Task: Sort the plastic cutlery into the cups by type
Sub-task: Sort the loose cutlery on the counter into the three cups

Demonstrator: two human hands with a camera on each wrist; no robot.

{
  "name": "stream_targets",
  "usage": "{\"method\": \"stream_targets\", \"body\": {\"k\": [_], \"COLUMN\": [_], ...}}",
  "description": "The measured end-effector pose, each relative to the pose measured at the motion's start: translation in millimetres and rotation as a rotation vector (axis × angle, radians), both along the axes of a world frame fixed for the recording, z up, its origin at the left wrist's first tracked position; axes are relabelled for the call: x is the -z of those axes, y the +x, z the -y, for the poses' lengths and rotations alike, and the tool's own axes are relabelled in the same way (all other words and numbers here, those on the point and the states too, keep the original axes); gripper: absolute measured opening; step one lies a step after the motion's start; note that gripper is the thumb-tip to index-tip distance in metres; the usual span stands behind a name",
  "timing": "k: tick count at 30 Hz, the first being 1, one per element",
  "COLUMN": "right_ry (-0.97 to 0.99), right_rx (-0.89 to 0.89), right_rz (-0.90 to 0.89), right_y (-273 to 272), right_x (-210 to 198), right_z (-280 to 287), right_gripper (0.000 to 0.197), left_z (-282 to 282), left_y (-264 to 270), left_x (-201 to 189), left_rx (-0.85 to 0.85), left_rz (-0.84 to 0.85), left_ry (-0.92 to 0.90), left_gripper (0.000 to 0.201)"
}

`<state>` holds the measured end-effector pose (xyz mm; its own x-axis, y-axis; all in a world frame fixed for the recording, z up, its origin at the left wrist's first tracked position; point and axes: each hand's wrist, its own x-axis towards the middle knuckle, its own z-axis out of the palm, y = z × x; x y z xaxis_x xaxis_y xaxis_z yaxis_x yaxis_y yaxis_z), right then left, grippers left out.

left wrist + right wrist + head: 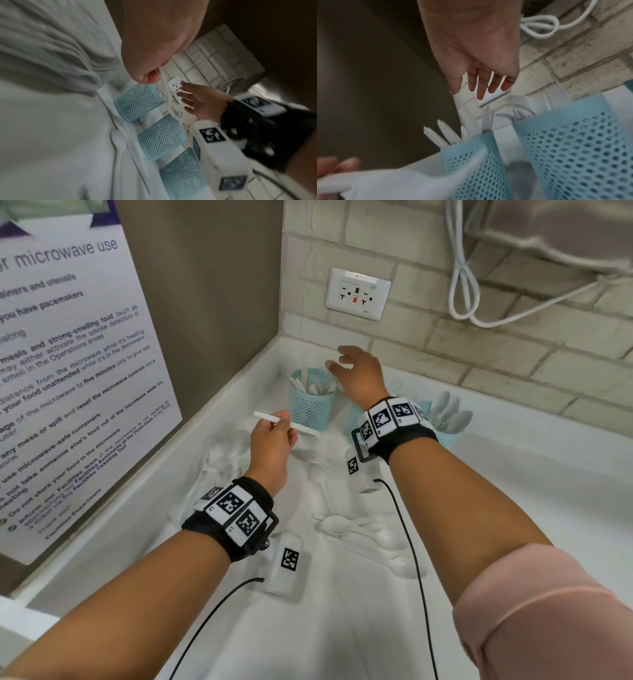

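- On white countertop (pixel 513 474), by tiled wall: three pale-blue perforated plastic cups in a row, mesh-like walls, cylindrical.
- Left cup (pixel 312 402) holds slim white knives, blades up; middle cup (pixel 161 138) mostly hidden behind R wrist in head view; right cup (pixel 445 433) holds white spoons, rounded bowls up.
- L hand (pixel 270 446) pinches a flat white plastic knife (pixel 287 424) btwn thumb & fingertips, held level just beside left cup.
- R hand (pixel 359 374) over left cup, fingers spread, holding nothing.
- Loose glossy white spoons (pixel 363 530) lie on counter btwn forearms.
- Crumpled clear plastic wrap (pixel 222 453) under L hand.
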<state>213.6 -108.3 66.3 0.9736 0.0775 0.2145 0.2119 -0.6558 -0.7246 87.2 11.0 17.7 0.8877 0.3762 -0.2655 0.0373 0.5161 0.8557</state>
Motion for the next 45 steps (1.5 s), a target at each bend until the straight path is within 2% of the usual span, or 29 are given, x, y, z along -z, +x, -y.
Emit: {"method": "stream_targets", "body": {"k": [2,4,7,9,11,14,17,19,20,24,27,29,34,36,38,40,42,44,45], "right_ry": [0.059,0.023,-0.221,-0.270,-0.062,0.314,0.377,0.410,0.427,0.313,0.100,-0.057,-0.401,-0.567,-0.649,-0.649,-0.561,-0.431,-0.407], "right_rx": [0.058,0.092,0.056,0.016,-0.056,-0.185,-0.164,-0.074,-0.004,0.297,0.323,0.297,0.255,0.205,0.178,0.198,0.260,0.329,0.354], "right_rz": [0.111,0.122,-0.120,-0.270,-0.374,-0.371,-0.260,-0.160,-0.100,0.226,0.351,0.323,0.131,0.037,-0.055,-0.072,0.039,0.165,0.158], "right_y": [-8,-19,-38,-53,-67,-73,-68,-65,-63,-47,-42,-42,-31,-31,-31,-35,-43,-60,-66], "right_x": [-9,-25,-43,-50,-53,-51,-46,-43,-43,-40,-33,-26,0,8,14,12,3,-10,-14], "right_z": [13,27,46,57,67,79,80,81,83,102,106,103,95,92,91,90,90,89,90], "right_gripper": [0.033,0.031,0.056,0.060,0.054,0.034,0.013,0.013,0.011,0.017,0.025,0.027,0.030,0.032,0.035,0.040,0.046,0.039,0.033], "left_z": [-1,-1,3,10,17,26,35,39,40,25,13,11,12,11,11,11,12,14,15], "left_y": [0,-2,-2,1,2,3,4,3,4,16,27,31,38,40,40,39,38,38,38], "left_x": [0,-1,-2,-5,-7,-11,-15,-17,-16,-1,12,19,38,39,40,40,42,44,44], "left_rx": [0.023,0.075,0.148,0.174,0.196,0.215,0.278,0.357,0.384,0.373,0.578,0.684,0.712,0.712,0.720,0.742,0.778,0.825,0.848], "left_rz": [0.036,0.079,0.129,0.135,0.128,0.113,0.093,0.067,0.044,-0.016,-0.095,-0.189,-0.247,-0.248,-0.247,-0.244,-0.238,-0.243,-0.253], "left_ry": [-0.113,-0.222,-0.363,-0.420,-0.446,-0.455,-0.403,-0.248,-0.100,0.656,1.138,1.344,1.517,1.544,1.553,1.552,1.577,1.638,1.665], "left_gripper": [0.010,0.009,0.010,0.011,0.012,0.008,0.008,0.006,0.004,0.011,0.023,0.033,0.045,0.049,0.050,0.048,0.047,0.046,0.045]}}
